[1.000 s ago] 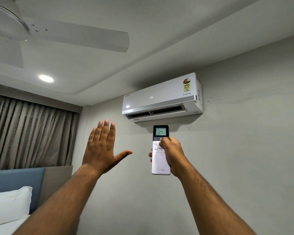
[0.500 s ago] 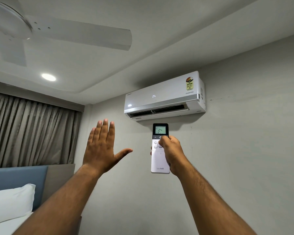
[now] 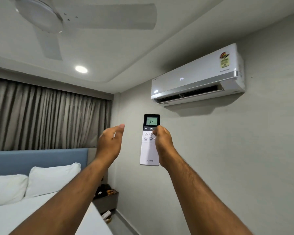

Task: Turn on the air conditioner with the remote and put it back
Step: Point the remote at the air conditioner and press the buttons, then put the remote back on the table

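Note:
A white split air conditioner [image 3: 197, 77] hangs high on the right wall, a lit number on its front and its bottom flap open. My right hand [image 3: 163, 145] holds a white remote [image 3: 148, 153] upright below and left of the unit; the remote's screen reads 24 and my thumb rests beside the power button. My left hand [image 3: 109, 143] is raised just left of the remote, fingers loosely curved, holding nothing and not touching it.
A white ceiling fan [image 3: 46, 19] hangs at the upper left, near a round ceiling light [image 3: 81, 69]. Grey curtains [image 3: 46, 119] cover the left wall. Below are a blue headboard [image 3: 37, 160], white pillows [image 3: 49, 180] and a small bedside shelf [image 3: 106, 199].
The view has swung down and left, showing more bed and the shelf. My left hand has turned from a flat raised palm to a curved, sideways pose closer to the remote.

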`<state>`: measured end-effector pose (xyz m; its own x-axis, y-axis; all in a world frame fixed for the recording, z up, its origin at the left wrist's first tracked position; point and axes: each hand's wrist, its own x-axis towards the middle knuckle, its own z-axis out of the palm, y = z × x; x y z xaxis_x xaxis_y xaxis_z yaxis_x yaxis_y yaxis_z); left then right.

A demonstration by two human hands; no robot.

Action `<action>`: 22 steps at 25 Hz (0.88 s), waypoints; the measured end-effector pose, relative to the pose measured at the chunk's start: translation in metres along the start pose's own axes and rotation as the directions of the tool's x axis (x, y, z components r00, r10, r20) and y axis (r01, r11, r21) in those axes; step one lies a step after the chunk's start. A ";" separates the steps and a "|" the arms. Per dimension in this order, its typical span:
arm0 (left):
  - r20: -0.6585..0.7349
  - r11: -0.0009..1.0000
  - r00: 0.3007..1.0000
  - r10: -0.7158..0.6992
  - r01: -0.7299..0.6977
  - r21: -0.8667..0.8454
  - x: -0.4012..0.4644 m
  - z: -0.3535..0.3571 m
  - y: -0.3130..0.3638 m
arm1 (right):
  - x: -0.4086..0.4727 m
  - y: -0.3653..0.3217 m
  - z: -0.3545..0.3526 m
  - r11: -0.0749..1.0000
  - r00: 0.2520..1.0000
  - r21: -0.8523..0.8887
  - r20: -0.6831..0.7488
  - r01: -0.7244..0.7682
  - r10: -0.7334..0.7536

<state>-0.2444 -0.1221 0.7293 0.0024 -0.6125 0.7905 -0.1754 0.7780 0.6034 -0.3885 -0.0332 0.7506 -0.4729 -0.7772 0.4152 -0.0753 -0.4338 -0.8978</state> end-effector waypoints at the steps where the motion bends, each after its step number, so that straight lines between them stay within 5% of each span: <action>1: 0.010 0.999 0.999 -0.045 0.046 -0.030 -0.006 -0.011 -0.004 | -0.003 0.010 0.017 1.000 0.999 0.009 0.029 -0.025 0.025; 8: 0.151 0.926 0.925 -0.348 0.364 -0.098 -0.061 -0.080 -0.060 | -0.038 0.087 0.118 0.987 0.959 0.036 0.247 -0.154 0.140; 14: 0.016 0.795 0.795 -0.606 0.606 -0.017 -0.130 -0.154 -0.122 | -0.089 0.171 0.183 0.966 0.862 -0.064 0.440 -0.249 0.251; 22: -0.120 0.622 0.616 -0.779 0.782 -0.025 -0.224 -0.201 -0.186 | -0.154 0.288 0.213 0.917 0.760 -0.235 0.514 -0.322 0.398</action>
<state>-0.0143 -0.1013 0.4610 0.2566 -0.9661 0.0295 -0.0822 0.0086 0.9966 -0.1506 -0.1353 0.4594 0.0615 -0.9975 0.0336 -0.1232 -0.0410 -0.9915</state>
